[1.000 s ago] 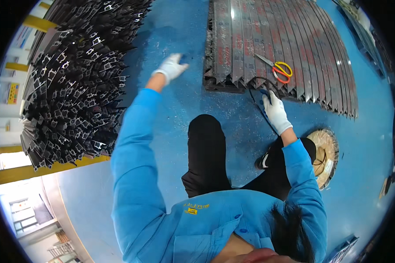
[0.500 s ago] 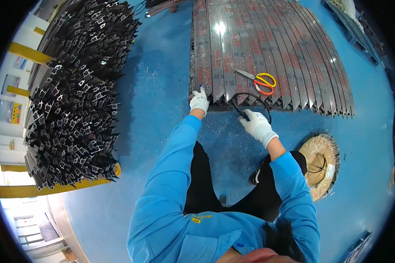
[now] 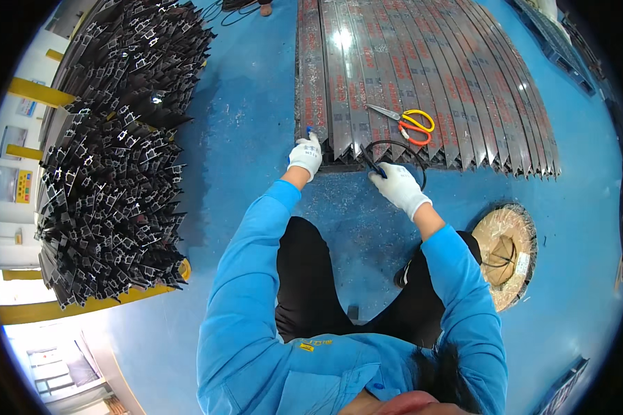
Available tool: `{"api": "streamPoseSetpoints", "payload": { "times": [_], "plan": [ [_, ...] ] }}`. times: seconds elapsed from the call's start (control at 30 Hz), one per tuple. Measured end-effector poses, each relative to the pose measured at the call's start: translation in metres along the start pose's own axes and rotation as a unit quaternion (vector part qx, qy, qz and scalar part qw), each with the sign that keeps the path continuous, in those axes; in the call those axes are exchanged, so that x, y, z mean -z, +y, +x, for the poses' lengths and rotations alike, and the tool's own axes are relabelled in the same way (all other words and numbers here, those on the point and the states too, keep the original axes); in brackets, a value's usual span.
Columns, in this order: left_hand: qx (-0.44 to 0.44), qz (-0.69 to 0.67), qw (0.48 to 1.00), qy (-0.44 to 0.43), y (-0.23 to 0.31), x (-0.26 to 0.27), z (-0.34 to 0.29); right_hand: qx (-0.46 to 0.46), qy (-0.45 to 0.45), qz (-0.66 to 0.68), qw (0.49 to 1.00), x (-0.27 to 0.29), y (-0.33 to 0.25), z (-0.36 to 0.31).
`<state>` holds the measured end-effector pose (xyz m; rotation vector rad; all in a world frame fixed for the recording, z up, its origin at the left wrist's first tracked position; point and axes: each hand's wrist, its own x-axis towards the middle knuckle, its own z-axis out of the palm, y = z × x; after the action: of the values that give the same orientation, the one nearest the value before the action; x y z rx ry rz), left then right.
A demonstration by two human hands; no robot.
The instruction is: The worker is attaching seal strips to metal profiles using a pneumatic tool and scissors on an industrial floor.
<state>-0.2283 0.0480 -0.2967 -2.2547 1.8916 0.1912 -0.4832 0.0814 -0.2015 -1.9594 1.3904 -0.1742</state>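
My left hand (image 3: pixel 305 155), in a white glove with blue fingertips, is closed around the near end of the leftmost long metal profile (image 3: pixel 312 90). One fingertip lies on its top face; the fingers underneath are hidden. My right hand (image 3: pixel 399 185), gloved alike, pinches a thin black flexible strip (image 3: pixel 423 166). The strip bends in a loop over the cut ends of the neighbouring profiles. Scissors (image 3: pixel 417 126) with one yellow and one orange handle lie on the profiles just beyond the right hand, blades pointing left.
A big stack of dark profiles (image 3: pixel 111 200) stands at the left on a yellow rack (image 3: pixel 90 310). Right of my legs, a wrapped round coil (image 3: pixel 509 256) lies on the blue floor (image 3: pixel 242 138). A blue pallet (image 3: pixel 554 45) is at the far right.
My left hand has shifted slightly left at the profile's end. My right hand keeps its hold on the black strip. The whole view has moved a little.
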Motion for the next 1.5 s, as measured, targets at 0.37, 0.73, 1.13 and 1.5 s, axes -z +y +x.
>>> {"api": "streamPoseSetpoints", "payload": {
  "times": [0.37,0.73,1.13,1.5],
  "plan": [
    [0.009,-0.042,0.997,0.058,-0.008,-0.023,-0.004,-0.006,0.101,0.226,0.969,-0.074,-0.023,0.121],
    [0.046,-0.110,0.993,0.020,-0.001,-0.024,-0.011,-0.093,0.098,0.205,0.969,-0.127,-0.038,0.176],
    [0.225,-0.750,0.617,0.085,0.004,-0.026,-0.024,-0.144,0.095,0.303,0.937,-0.129,-0.019,0.188],
    [0.292,-0.858,0.423,0.005,-0.031,-0.062,0.007,-0.161,0.073,0.374,0.911,-0.132,-0.029,0.194]
  ]
}}
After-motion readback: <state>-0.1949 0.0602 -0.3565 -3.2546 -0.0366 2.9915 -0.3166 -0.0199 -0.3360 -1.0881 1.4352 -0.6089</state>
